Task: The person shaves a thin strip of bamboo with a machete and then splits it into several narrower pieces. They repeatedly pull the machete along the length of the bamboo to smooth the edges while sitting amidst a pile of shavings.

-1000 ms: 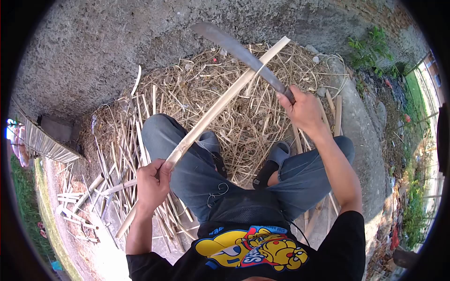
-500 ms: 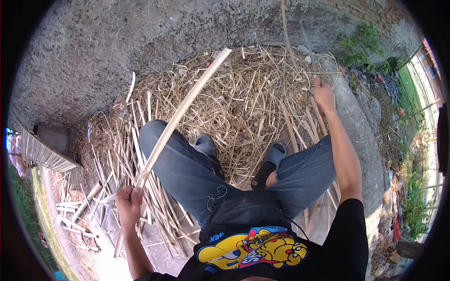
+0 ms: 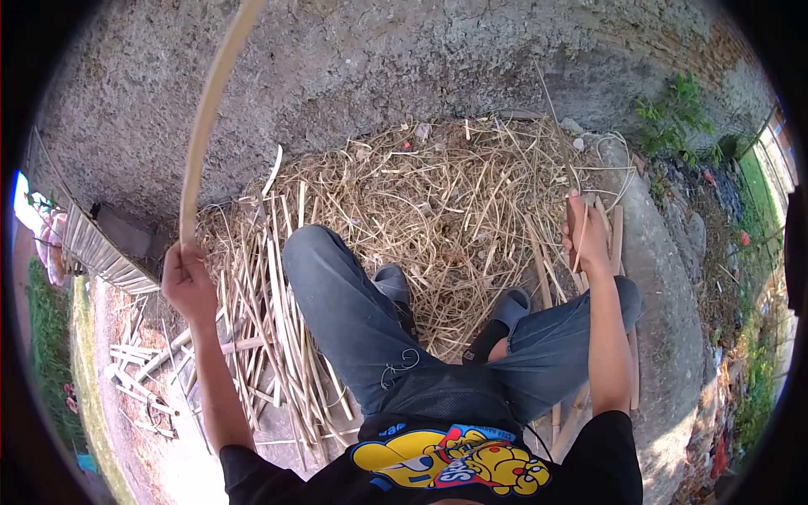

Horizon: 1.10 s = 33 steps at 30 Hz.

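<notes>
My left hand is closed round the lower end of a long pale bamboo strip, which rises past the top edge of the view. On the right, my right hand grips the brown handle of a knife, whose thin blade points up towards the wall. Between my feet and the wall lies a heap of thin shavings. The strip and the knife are well apart.
Long bamboo strips lie to the left of my knee. A rough wall stands in front. Cut pieces lie further left, near a slatted bamboo panel. A green plant grows at the right.
My left hand has risen and moved left, and the strip now stands steeper. My right hand has come lower with the knife. The view has shifted slightly.
</notes>
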Each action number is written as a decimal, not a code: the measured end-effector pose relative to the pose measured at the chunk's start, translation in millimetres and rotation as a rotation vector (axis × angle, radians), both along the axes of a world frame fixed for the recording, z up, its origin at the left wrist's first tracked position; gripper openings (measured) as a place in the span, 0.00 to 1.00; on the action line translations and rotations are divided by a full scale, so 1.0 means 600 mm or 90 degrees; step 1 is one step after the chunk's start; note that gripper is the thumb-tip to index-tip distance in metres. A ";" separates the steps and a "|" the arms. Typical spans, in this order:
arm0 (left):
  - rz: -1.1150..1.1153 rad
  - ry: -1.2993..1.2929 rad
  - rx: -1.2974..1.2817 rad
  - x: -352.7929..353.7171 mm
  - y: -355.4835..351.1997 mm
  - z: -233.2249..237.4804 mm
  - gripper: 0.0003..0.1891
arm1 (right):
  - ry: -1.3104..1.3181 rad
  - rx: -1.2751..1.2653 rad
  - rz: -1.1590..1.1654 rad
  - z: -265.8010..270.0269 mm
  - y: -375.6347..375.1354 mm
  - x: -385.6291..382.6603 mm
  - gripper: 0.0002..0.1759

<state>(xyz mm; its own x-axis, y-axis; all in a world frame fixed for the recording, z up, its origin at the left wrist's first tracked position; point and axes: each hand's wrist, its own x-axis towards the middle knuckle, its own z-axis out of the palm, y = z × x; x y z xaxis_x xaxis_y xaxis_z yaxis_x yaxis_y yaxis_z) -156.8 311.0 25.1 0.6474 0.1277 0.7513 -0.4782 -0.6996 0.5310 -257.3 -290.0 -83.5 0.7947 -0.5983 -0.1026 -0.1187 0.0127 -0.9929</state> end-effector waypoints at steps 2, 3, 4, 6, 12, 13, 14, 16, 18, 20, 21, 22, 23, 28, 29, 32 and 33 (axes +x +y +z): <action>0.079 -0.195 -0.105 0.022 -0.011 0.087 0.16 | 0.006 0.027 0.036 0.009 0.016 -0.004 0.31; 0.099 -0.286 -0.146 0.024 -0.021 0.130 0.16 | 0.010 0.051 0.072 0.018 0.026 -0.006 0.30; 0.101 -0.287 -0.147 0.021 -0.027 0.162 0.16 | -0.003 0.106 0.096 0.030 0.043 -0.009 0.27; 0.059 -0.337 -0.175 0.019 -0.033 0.203 0.17 | -0.015 0.100 0.117 0.030 0.074 -0.010 0.24; -0.233 -0.050 -0.416 -0.009 -0.178 0.101 0.19 | -0.052 0.077 0.253 -0.001 0.159 -0.013 0.17; -0.291 -0.002 -0.474 -0.017 -0.207 0.061 0.18 | -0.110 0.109 0.227 0.011 0.192 -0.012 0.16; -0.324 0.048 -0.552 -0.022 -0.234 0.020 0.18 | -0.167 0.142 0.199 0.020 0.221 -0.008 0.16; -0.385 0.140 -0.659 -0.036 -0.281 -0.046 0.18 | -0.199 0.172 0.180 0.032 0.266 0.007 0.17; -0.425 0.208 -0.711 -0.050 -0.321 -0.095 0.19 | -0.243 0.160 0.150 0.018 0.279 0.027 0.25; -0.449 0.262 -0.763 -0.063 -0.357 -0.125 0.21 | -0.257 0.201 0.112 0.034 0.300 0.048 0.24; -0.456 0.294 -0.794 -0.071 -0.371 -0.136 0.22 | -0.277 0.246 0.073 0.044 0.314 0.059 0.23; -0.466 0.323 -0.810 -0.075 -0.380 -0.148 0.23 | -0.269 0.272 0.029 0.054 0.324 0.071 0.18; -0.482 0.337 -0.829 -0.080 -0.390 -0.155 0.23 | -0.264 0.266 0.034 0.046 0.324 0.085 0.18; -0.496 0.368 -0.866 -0.088 -0.409 -0.179 0.23 | -0.359 0.371 -0.014 0.034 0.337 0.115 0.11; -0.490 0.367 -0.870 -0.093 -0.411 -0.182 0.23 | -0.361 0.408 0.017 0.029 0.336 0.116 0.16; -0.496 0.609 -0.892 -0.117 -0.396 -0.151 0.23 | -0.327 0.424 -0.011 0.005 0.326 0.131 0.19; -0.492 0.609 -0.894 -0.137 -0.376 -0.133 0.23 | -0.324 0.415 -0.018 -0.004 0.322 0.136 0.20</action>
